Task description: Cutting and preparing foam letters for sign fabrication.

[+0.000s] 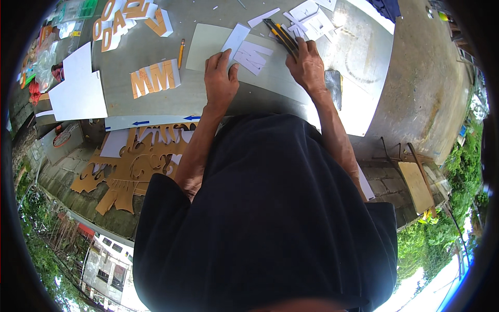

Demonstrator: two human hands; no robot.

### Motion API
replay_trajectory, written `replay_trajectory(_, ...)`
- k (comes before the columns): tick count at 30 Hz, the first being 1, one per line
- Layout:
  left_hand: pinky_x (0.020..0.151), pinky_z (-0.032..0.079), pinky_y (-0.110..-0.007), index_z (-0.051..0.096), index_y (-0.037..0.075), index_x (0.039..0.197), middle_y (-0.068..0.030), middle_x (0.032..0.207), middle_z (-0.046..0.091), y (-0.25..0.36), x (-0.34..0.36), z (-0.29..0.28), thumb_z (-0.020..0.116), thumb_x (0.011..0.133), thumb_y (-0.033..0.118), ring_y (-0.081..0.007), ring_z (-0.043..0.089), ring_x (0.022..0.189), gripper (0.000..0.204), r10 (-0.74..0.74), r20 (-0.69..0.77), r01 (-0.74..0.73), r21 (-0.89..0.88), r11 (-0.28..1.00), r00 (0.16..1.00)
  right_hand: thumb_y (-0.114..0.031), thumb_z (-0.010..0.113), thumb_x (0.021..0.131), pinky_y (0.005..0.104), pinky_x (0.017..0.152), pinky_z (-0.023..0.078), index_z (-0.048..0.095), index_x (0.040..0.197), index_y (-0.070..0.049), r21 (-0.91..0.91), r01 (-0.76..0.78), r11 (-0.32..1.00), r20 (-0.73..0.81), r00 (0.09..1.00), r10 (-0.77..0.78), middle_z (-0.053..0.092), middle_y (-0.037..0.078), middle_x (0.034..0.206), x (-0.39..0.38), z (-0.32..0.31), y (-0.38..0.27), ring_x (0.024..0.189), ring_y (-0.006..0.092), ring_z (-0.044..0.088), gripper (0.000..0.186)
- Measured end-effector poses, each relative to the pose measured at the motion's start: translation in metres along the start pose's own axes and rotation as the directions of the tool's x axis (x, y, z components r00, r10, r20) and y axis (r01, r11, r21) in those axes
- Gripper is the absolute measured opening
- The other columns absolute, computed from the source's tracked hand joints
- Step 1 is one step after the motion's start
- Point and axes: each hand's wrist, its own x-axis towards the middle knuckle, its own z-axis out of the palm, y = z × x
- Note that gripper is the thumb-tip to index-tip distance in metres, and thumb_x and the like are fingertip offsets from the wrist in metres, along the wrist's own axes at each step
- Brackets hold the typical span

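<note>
My left hand (220, 80) lies with its fingers spread on the near end of a white strip (237, 40), thumb apart from the index finger. Beside the strip is a white M-shaped piece (253, 56) with lines drawn on it. Both rest on a pale grey sheet (202, 47). My right hand (309, 70) is closed around the near end of a yellow-and-black utility knife (285, 37). Another such knife seems to lie against it; the fingers hide part of both. White cut-outs and scraps (314, 22) lie just beyond that hand.
Tan-faced letters (155, 79) stand on the grey table (117, 65) at left, with more (117, 26) behind. A pencil (181, 53) lies nearby. A dark flat pad (333, 88) sits right of my right hand. Cut brown cardboard (143, 166) is below the table's front edge.
</note>
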Motion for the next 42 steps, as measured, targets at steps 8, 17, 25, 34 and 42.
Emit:
replay_trajectory(8, 0.093, 0.050, -0.046, 0.061, 0.003, 0.132, -0.0154, 0.117, 0.062, -0.010, 0.019, -0.005, 0.079, 0.080, 0.006, -0.0352, 0.060, 0.105, 0.055, 0.041, -0.063, -0.025, 0.240, 0.970, 0.997, -0.008, 0.065, 0.088, 0.0392, 0.080, 0.051, 0.052, 0.130, 0.005, 0.925, -0.378, -0.044, 0.373, 0.880, 0.293, 0.065, 0.015, 0.102, -0.044, -0.069, 0.026, 0.086, 0.0261, 0.066, 0.046)
replay_trajectory(17, 0.083, 0.054, -0.043, 0.068, 0.001, 0.119, -0.0132, 0.097, 0.069, -0.021, 0.037, -0.010, 0.076, 0.080, 0.008, -0.0306, 0.067, 0.089, 0.041, -0.283, 0.058, 0.273, 0.134, 0.953, 0.957, -0.007, 0.078, 0.083, 0.0303, 0.066, 0.049, 0.057, 0.109, -0.004, 0.897, -0.413, 0.160, 0.357, 0.887, 0.293, 0.060, 0.005, 0.085, -0.086, -0.071, 0.035, 0.076, 0.0168, 0.064, 0.034)
replay_trajectory(25, 0.067, 0.053, -0.029, 0.070, -0.002, 0.105, -0.0093, 0.088, 0.073, -0.028, 0.007, -0.025, 0.079, 0.084, 0.012, -0.0156, 0.068, 0.070, 0.026, -0.454, 0.071, 0.452, -0.308, 0.837, 0.888, -0.027, 0.075, 0.090, 0.0256, 0.046, 0.040, 0.064, 0.097, -0.003, 0.679, -0.549, 0.487, 0.400, 0.833, 0.382, 0.062, 0.005, 0.067, -0.077, -0.049, 0.012, 0.058, 0.0098, 0.058, 0.028)
replay_trajectory(34, 0.067, 0.053, -0.026, 0.049, 0.002, 0.150, -0.0107, 0.094, 0.072, -0.004, -0.025, -0.008, 0.076, 0.085, 0.000, -0.0113, 0.067, 0.073, 0.071, -0.448, 0.030, 0.398, -0.515, 0.759, 0.894, -0.019, 0.078, 0.083, 0.0386, 0.071, 0.055, 0.066, 0.108, -0.004, 0.367, -0.141, 0.920, 0.155, 0.984, 0.089, 0.072, 0.013, 0.087, -0.023, -0.013, -0.015, 0.074, 0.0247, 0.071, 0.031)
replay_trajectory(42, 0.066, 0.053, -0.026, 0.057, 0.002, 0.143, -0.0072, 0.091, 0.069, -0.009, -0.023, -0.020, 0.076, 0.085, -0.001, -0.0099, 0.064, 0.073, 0.061, -0.502, 0.022, 0.418, -0.585, 0.695, 0.865, -0.015, 0.083, 0.077, 0.0470, 0.083, 0.057, 0.056, 0.116, -0.006, 0.219, 0.079, 0.973, 0.109, 0.989, -0.105, 0.065, 0.018, 0.109, 0.008, 0.022, -0.019, 0.094, 0.0381, 0.070, 0.048)
